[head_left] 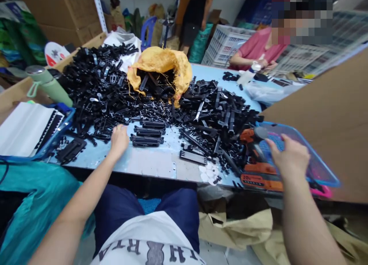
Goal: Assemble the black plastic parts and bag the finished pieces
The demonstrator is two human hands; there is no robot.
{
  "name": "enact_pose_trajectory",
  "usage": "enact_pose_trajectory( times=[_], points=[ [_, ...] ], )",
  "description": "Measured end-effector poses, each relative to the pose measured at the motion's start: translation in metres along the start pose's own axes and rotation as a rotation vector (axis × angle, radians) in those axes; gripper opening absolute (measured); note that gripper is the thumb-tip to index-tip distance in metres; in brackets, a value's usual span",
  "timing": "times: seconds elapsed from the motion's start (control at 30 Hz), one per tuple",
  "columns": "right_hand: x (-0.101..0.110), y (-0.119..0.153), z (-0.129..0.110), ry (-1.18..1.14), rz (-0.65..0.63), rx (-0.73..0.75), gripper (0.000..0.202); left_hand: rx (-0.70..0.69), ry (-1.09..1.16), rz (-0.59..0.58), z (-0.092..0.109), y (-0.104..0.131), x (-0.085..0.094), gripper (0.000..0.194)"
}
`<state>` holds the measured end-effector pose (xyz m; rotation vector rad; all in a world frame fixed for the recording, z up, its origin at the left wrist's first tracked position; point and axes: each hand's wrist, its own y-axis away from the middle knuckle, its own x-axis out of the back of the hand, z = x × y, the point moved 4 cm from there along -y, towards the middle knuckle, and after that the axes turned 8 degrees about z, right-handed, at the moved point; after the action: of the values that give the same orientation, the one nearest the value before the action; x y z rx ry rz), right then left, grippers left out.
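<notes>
My left hand [120, 140] rests at the near edge of the heap of black plastic parts [100, 88]. Its fingers are curled together, and what they hold, if anything, is hidden. Just right of it, several assembled black parts [148, 141] lie in a stacked row on the blue tabletop [100, 159]. My right hand [291, 157] hovers beside an orange and black cordless drill [261, 175], thumb and fingers apart, with nothing seen between them. Beneath that hand is a blue plastic basket [324, 169]. Another black part [193, 157] lies near the front edge.
A yellow woven sack [161, 60] spills black parts at mid-table. A green bottle [50, 84] and a blue tray [37, 155] with papers stand left. Cardboard [324, 100] walls the right side. Across the table sits a person in a pink top [258, 46]; another stands behind.
</notes>
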<state>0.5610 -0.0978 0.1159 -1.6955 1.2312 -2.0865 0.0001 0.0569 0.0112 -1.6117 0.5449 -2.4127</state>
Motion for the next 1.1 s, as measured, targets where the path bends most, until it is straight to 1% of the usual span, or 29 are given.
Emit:
enact_pose_trajectory(
  times=[0.03,0.1,0.13,0.17,0.2,0.23,0.27,0.33,0.4,0.43,0.5,0.57,0.63,0.7,0.77,0.83,0.87,0.9,0.97,1.0,1.03,1.07,1.1],
  points=[
    [0.001,0.017,-0.031,-0.121,0.011,0.124,0.067,0.024,-0.074,0.018,-0.011,-0.017,0.000,0.041],
    [0.000,0.058,-0.103,-0.366,-0.158,0.415,0.051,0.015,-0.181,0.009,-0.029,-0.047,-0.004,0.040],
    [-0.001,0.080,-0.137,-0.431,-0.265,0.570,0.046,-0.020,-0.209,-0.015,-0.035,-0.059,-0.007,0.037],
    [-0.004,0.098,-0.165,-0.435,-0.342,0.670,0.045,-0.071,-0.218,-0.042,-0.038,-0.069,-0.011,0.033],
    [-0.007,0.112,-0.187,-0.413,-0.376,0.725,0.046,-0.128,-0.210,-0.062,-0.040,-0.074,-0.013,0.030],
    [-0.012,0.122,-0.201,-0.381,-0.400,0.758,0.046,-0.179,-0.187,-0.063,-0.039,-0.077,-0.014,0.027],
    [-0.017,0.127,-0.210,-0.345,-0.406,0.765,0.046,-0.219,-0.150,-0.044,-0.035,-0.075,-0.012,0.026],
    [-0.026,0.130,-0.213,-0.295,-0.401,0.746,0.045,-0.245,-0.039,0.034,-0.021,-0.060,-0.005,0.029],
    [-0.032,0.129,-0.207,-0.265,-0.393,0.683,0.048,-0.226,0.107,0.097,0.001,-0.033,0.004,0.036],
    [-0.033,0.128,-0.203,-0.252,-0.394,0.644,0.051,-0.219,0.181,0.097,0.014,-0.017,0.008,0.039],
    [-0.035,0.130,-0.197,-0.233,-0.411,0.574,0.057,-0.201,0.289,0.037,0.040,0.016,0.010,0.038],
    [-0.035,0.135,-0.197,-0.238,-0.440,0.560,0.056,-0.127,0.364,-0.067,0.061,0.045,0.006,0.035],
    [-0.033,0.143,-0.203,-0.270,-0.470,0.569,0.048,-0.062,0.470,-0.186,0.077,0.068,-0.001,0.033],
    [-0.031,0.150,-0.213,-0.319,-0.508,0.559,0.043,-0.030,0.606,-0.293,0.090,0.085,-0.010,0.034],
    [-0.027,0.156,-0.227,-0.393,-0.554,0.508,0.047,-0.001,0.719,-0.335,0.100,0.095,-0.017,0.034],
    [-0.021,0.161,-0.243,-0.553,-0.604,0.412,0.051,0.031,0.791,-0.308,0.108,0.101,-0.020,0.033],
    [-0.017,0.163,-0.252,-0.684,-0.641,0.336,0.052,0.037,0.818,-0.277,0.111,0.102,-0.020,0.033],
    [-0.013,0.166,-0.260,-0.840,-0.698,0.239,0.052,0.035,0.842,-0.245,0.114,0.103,-0.018,0.032],
    [-0.006,0.170,-0.274,-1.163,-0.857,0.005,0.055,0.023,0.881,-0.198,0.120,0.103,-0.013,0.034],
    [-0.003,0.172,-0.280,-1.288,-0.936,-0.108,0.058,0.019,0.890,-0.181,0.121,0.103,-0.009,0.034],
    [-0.001,0.173,-0.283,-1.375,-0.994,-0.190,0.061,0.017,0.886,-0.169,0.122,0.103,-0.004,0.035],
    [0.000,0.173,-0.285,-1.422,-1.015,-0.224,0.062,0.014,0.869,-0.164,0.122,0.102,0.000,0.036],
    [0.002,0.171,-0.285,-1.439,-1.004,-0.202,0.063,0.005,0.843,-0.168,0.122,0.102,0.004,0.037]
  ],
)
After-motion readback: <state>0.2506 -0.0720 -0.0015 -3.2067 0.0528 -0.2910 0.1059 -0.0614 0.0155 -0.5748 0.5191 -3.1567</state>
